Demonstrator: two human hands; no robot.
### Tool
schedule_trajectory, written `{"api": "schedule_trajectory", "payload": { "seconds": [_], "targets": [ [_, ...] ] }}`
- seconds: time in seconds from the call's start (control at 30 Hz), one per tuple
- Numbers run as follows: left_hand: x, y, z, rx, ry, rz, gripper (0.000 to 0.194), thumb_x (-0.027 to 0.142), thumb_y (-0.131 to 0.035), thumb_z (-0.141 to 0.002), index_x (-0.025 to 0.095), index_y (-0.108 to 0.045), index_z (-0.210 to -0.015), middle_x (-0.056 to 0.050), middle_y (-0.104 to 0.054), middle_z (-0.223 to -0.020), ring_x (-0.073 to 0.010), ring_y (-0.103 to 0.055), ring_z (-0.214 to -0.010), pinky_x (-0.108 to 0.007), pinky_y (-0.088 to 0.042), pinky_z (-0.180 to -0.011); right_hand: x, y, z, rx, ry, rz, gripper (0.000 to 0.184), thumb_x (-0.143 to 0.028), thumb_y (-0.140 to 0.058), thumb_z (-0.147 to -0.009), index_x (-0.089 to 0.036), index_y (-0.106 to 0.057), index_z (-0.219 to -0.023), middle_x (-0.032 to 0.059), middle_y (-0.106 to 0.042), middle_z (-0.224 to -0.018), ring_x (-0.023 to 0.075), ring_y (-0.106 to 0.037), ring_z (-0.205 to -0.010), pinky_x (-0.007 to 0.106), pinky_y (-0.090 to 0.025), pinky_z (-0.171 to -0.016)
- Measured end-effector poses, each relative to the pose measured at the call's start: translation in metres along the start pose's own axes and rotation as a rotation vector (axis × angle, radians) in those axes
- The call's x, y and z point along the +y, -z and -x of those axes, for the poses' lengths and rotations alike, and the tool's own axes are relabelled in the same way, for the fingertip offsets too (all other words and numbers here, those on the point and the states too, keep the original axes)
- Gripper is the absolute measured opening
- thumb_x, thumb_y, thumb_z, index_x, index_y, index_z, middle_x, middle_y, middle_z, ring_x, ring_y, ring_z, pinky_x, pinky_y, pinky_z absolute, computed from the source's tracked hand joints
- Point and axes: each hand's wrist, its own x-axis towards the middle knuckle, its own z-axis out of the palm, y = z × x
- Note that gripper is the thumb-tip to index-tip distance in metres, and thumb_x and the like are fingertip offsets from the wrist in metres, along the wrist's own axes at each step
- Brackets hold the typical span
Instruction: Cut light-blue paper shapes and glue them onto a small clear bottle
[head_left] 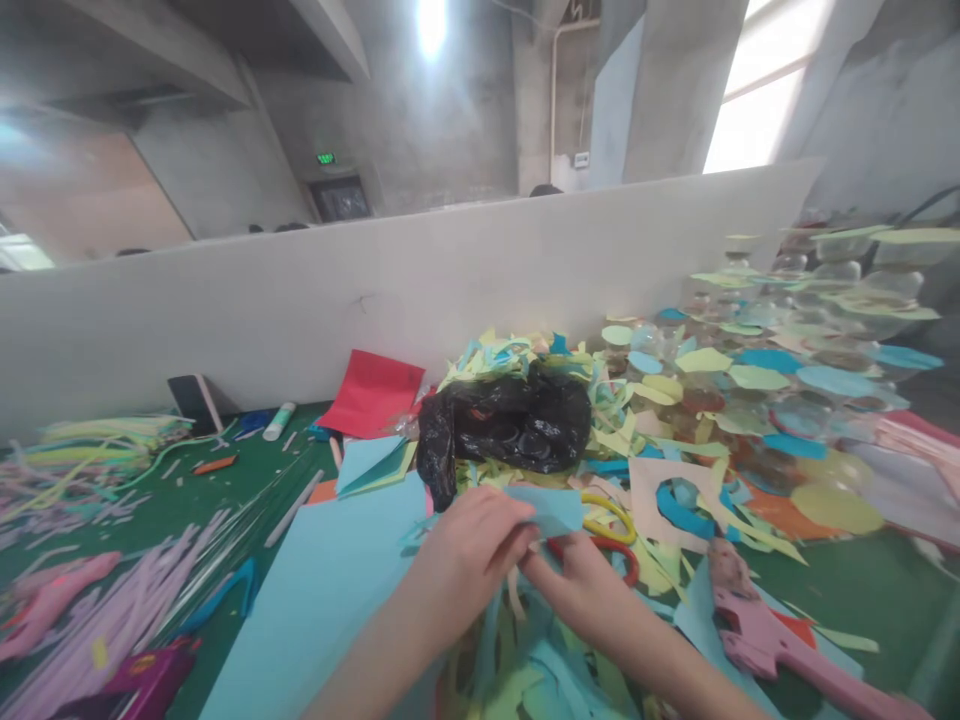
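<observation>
Green counter (pixel 247 480) fills the lower frame, littered with paper scraps. Large light-blue sheet (pixel 322 590) lies at lower centre-left. Black plastic bag (pixel 510 420) sits at centre, just above the hands. Pink tool (pixel 757 630) lies lower right. Left hand (pixel 469 555) and right hand (pixel 581 585) meet at lower centre, both pinching a small light-blue paper piece (pixel 551 508) between the fingertips.

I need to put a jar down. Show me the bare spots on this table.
Bare green table shows left of centre, between the glue stick, the orange scrap and the big blue sheet. Another patch lies at right, beyond the pink glue gun. Around the black bag and both hands, paper scraps crowd everything.
</observation>
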Motion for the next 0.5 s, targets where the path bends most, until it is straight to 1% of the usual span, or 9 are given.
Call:
{"api": "schedule_trajectory", "payload": {
  "seconds": [0.07,0.1,0.17,0.23,0.33,0.37,0.47,0.5],
  "targets": [
    [-0.002,0.000,0.001,-0.001,0.005,-0.007,0.011,0.017,-0.051,-0.093,0.021,-0.059,-0.100,-0.004,-0.067,-0.087,-0.0174,-0.060,-0.089,-0.030,-0.052,-0.080,-0.001,0.000,-0.001,-0.005,-0.011,-0.061,0.019,-0.032,-0.050,-0.088,-0.020,-0.065,-0.091,0.0028,-0.067,-0.076,0.0244,-0.064,-0.090,0.041,-0.052,-0.086],
    [-0.002,0.000,0.000,0.005,0.003,-0.015,0.012,0.017,-0.051,-0.093,0.021,-0.059,-0.101,-0.005,-0.067,-0.090,-0.0181,-0.059,-0.093,-0.032,-0.052,-0.083,-0.001,0.000,-0.002,0.010,-0.023,-0.084,0.018,-0.031,-0.051,-0.087,-0.020,-0.065,-0.091,0.0032,-0.068,-0.079,0.0248,-0.064,-0.093,0.042,-0.051,-0.087],
    [-0.003,0.001,-0.002,0.021,0.012,-0.036,0.014,0.019,-0.053,-0.092,0.022,-0.058,-0.106,-0.007,-0.066,-0.101,-0.0197,-0.057,-0.102,-0.035,-0.050,-0.089,-0.001,0.001,-0.003,0.058,-0.048,-0.119,0.017,-0.028,-0.052,-0.085,-0.020,-0.065,-0.091,0.0036,-0.069,-0.082,0.0245,-0.064,-0.093,0.041,-0.052,-0.087],
    [-0.003,0.001,-0.005,0.022,0.035,-0.055,0.021,0.023,-0.055,-0.092,0.022,-0.055,-0.112,-0.008,-0.063,-0.113,-0.0210,-0.054,-0.110,-0.037,-0.050,-0.093,0.001,0.001,-0.005,0.097,-0.068,-0.134,0.017,-0.028,-0.053,-0.082,-0.020,-0.065,-0.090,0.0039,-0.069,-0.083,0.0240,-0.064,-0.089,0.041,-0.053,-0.085],
    [0.001,0.001,-0.010,0.011,0.044,-0.094,0.028,0.026,-0.056,-0.092,0.023,-0.051,-0.119,-0.009,-0.059,-0.121,-0.0219,-0.051,-0.116,-0.037,-0.050,-0.095,0.003,0.003,-0.006,0.106,-0.092,-0.169,0.019,-0.029,-0.056,-0.080,-0.020,-0.066,-0.094,0.0046,-0.070,-0.086,0.0249,-0.065,-0.090,0.043,-0.052,-0.086],
    [0.004,0.002,-0.010,0.032,0.027,-0.112,0.030,0.026,-0.056,-0.092,0.024,-0.050,-0.121,-0.010,-0.058,-0.122,-0.0225,-0.051,-0.117,-0.038,-0.050,-0.095,0.003,0.004,-0.006,0.101,-0.095,-0.190,0.020,-0.030,-0.057,-0.080,-0.020,-0.066,-0.096,0.0048,-0.070,-0.087,0.0253,-0.065,-0.091,0.043,-0.052,-0.087],
    [0.019,0.015,0.001,0.151,-0.052,-0.150,0.038,0.029,-0.053,-0.093,0.028,-0.045,-0.130,-0.011,-0.057,-0.125,-0.0259,-0.051,-0.120,-0.045,-0.049,-0.097,0.001,0.004,-0.006,0.092,-0.091,-0.236,0.021,-0.033,-0.058,-0.083,-0.021,-0.066,-0.099,0.0058,-0.072,-0.090,0.0260,-0.066,-0.097,0.043,-0.051,-0.091],
    [0.025,0.023,0.010,0.151,-0.056,-0.149,0.039,0.032,-0.053,-0.093,0.032,-0.045,-0.131,-0.010,-0.059,-0.123,-0.0266,-0.052,-0.119,-0.046,-0.049,-0.097,0.000,0.004,-0.005,0.096,-0.092,-0.235,0.022,-0.035,-0.058,-0.084,-0.021,-0.066,-0.100,0.0061,-0.072,-0.093,0.0262,-0.066,-0.097,0.042,-0.051,-0.091]
  ]
}}
